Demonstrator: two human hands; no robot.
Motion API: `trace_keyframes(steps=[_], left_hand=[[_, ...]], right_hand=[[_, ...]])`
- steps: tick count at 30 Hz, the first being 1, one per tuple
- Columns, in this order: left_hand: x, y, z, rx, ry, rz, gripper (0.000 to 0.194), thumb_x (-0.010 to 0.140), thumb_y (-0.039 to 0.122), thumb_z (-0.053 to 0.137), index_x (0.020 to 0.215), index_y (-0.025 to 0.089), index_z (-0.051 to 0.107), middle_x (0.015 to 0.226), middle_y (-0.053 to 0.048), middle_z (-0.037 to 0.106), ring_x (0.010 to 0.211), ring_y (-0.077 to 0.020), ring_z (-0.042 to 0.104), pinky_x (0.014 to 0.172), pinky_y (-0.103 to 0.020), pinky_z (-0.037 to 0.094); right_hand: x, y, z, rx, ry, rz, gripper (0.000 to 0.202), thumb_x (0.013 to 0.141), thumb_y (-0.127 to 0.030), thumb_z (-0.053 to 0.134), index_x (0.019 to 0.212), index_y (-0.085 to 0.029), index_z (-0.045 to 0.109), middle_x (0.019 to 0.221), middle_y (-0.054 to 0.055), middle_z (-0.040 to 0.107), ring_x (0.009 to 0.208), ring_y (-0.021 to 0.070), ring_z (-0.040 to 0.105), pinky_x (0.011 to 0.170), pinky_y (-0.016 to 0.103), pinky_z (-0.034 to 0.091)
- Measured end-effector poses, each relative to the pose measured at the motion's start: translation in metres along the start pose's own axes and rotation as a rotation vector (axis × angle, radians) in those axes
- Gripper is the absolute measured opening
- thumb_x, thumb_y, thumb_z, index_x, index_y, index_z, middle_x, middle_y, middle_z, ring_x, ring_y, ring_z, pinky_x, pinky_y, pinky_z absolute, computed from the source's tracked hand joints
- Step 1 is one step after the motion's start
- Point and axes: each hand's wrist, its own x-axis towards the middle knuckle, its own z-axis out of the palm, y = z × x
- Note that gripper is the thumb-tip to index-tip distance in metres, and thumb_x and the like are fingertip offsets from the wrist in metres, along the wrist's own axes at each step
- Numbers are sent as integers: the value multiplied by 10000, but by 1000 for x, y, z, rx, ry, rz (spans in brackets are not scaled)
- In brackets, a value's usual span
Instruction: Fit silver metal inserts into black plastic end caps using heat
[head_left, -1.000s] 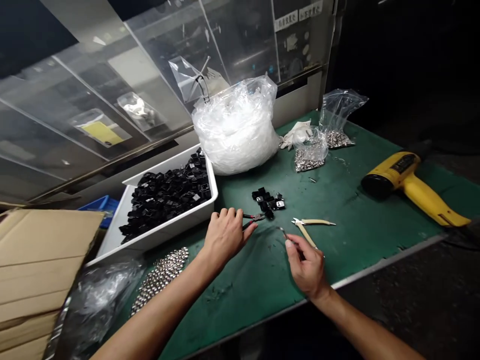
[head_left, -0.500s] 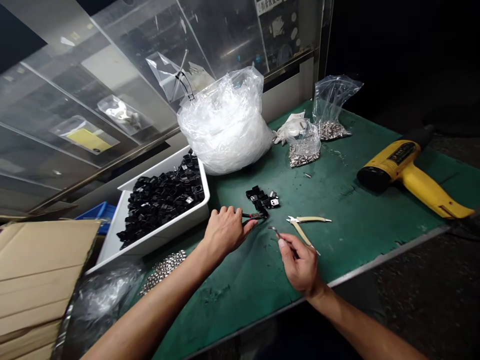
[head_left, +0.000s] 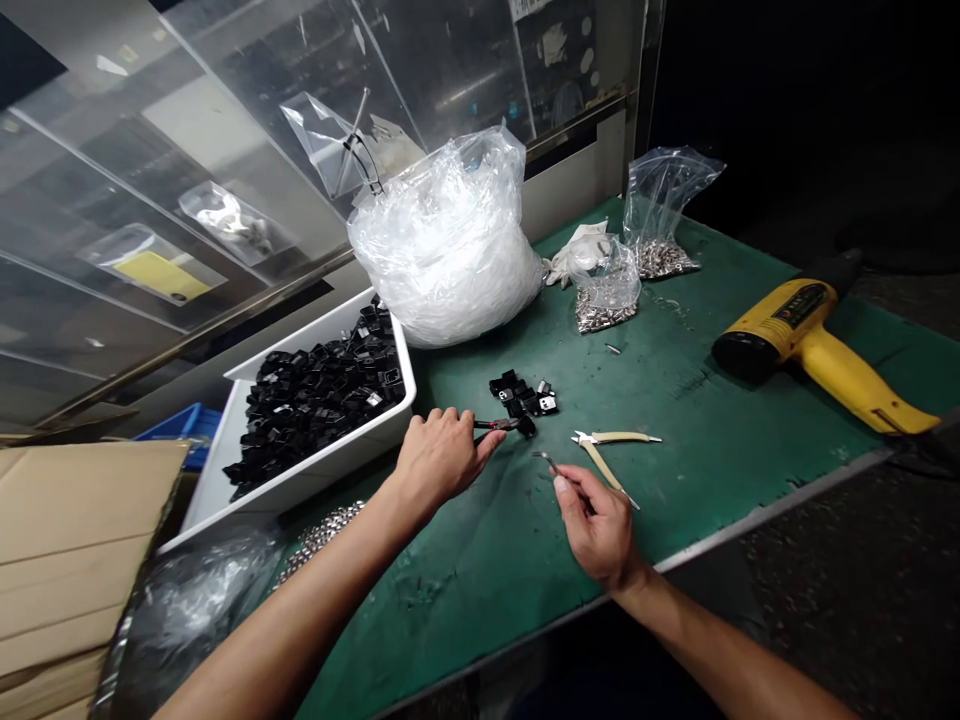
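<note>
My left hand (head_left: 442, 452) is closed round the handles of red-handled pliers (head_left: 495, 426). At the jaws of the pliers is a small black part (head_left: 527, 427), seemingly gripped. Just beyond lies a little heap of black parts (head_left: 517, 392), one with a pale metal face. My right hand (head_left: 600, 520) pinches a thin metal tool with a bent tip (head_left: 546, 458); most of its shaft is hidden by the fingers, so its kind is unclear. To the right of that tool, cutting pliers with cream handles (head_left: 616, 437) lie spread on the green table (head_left: 465, 590).
A white bin (head_left: 411, 375) full of black parts stands left, a large bag of clear plastic pieces (head_left: 450, 250) behind. Bags of small metal pieces (head_left: 607, 305) sit at the back. A yellow heat gun (head_left: 825, 350) lies right. Loose metal pieces (head_left: 322, 540) lie by my left forearm.
My left hand has shifted slightly left with the pliers, and the black part at their jaws shows more clearly. My right hand has barely moved. The view has turned slightly.
</note>
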Motion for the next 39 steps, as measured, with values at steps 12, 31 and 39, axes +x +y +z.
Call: trace_keyframes(steps=[12, 31, 39], left_hand=[[6, 0, 2, 1, -32, 61, 730, 990, 701, 233, 1004, 145, 707, 992, -182, 736, 965, -384, 688, 776, -451, 463], [10, -6, 0, -44, -126, 36, 804, 976, 724, 181, 1014, 137, 728, 1009, -201, 750, 990, -396, 704, 800, -462, 497], [9, 1, -3, -39, -133, 52, 802, 974, 724, 193, 1040, 133, 730, 1033, -212, 749, 994, -394, 702, 807, -467, 496]], right_hand=[[0, 3, 2, 5, 35, -24, 196, 1002, -252, 561, 1074, -176, 726, 890, 67, 792, 667, 151, 717, 571, 216, 515], [-1, 4, 2, 3, 32, -24, 187, 997, -246, 570, 1069, -178, 729, 804, 37, 773, 594, 132, 672, 561, 213, 500], [0, 3, 2, 13, 22, -20, 190, 998, -247, 567, 1070, -176, 728, 826, 39, 779, 619, 133, 691, 570, 209, 510]])
